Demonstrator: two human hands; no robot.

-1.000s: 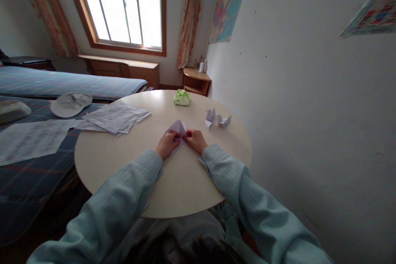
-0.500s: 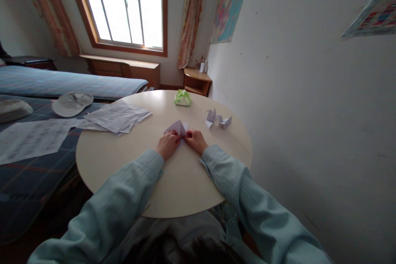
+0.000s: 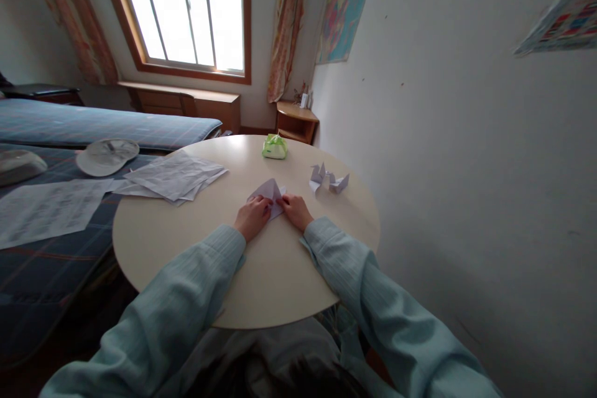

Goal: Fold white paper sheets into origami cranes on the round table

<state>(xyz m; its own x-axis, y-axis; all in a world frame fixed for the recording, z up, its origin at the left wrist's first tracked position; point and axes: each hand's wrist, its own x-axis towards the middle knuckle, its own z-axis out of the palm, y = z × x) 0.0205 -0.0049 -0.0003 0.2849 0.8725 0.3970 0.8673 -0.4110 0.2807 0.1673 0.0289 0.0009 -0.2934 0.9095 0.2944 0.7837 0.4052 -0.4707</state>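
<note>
A partly folded sheet of white paper [image 3: 269,189] lies near the middle of the round table, with a raised, pointed flap at its far side. My left hand [image 3: 254,216] presses and grips its left part, fingers curled onto it. On the other side, my right hand [image 3: 295,211] pinches the right edge of the paper. The fingertips of both hands are close together, and they hide part of the folds. Two folded paper birds [image 3: 318,177] stand beyond my right hand, side by side.
The round cream table [image 3: 168,242] carries a stack of paper sheets [image 3: 175,175] at its left edge and a green tissue pack [image 3: 275,147] at the far side. A white cap [image 3: 107,157] rests on the plaid bed [image 3: 56,261]. A white wall [image 3: 443,168] stands close on the right.
My fingertips have drawn slightly apart, and more of the paper shows between them. The paper's raised flap has shifted a little. Everything else stays in place.
</note>
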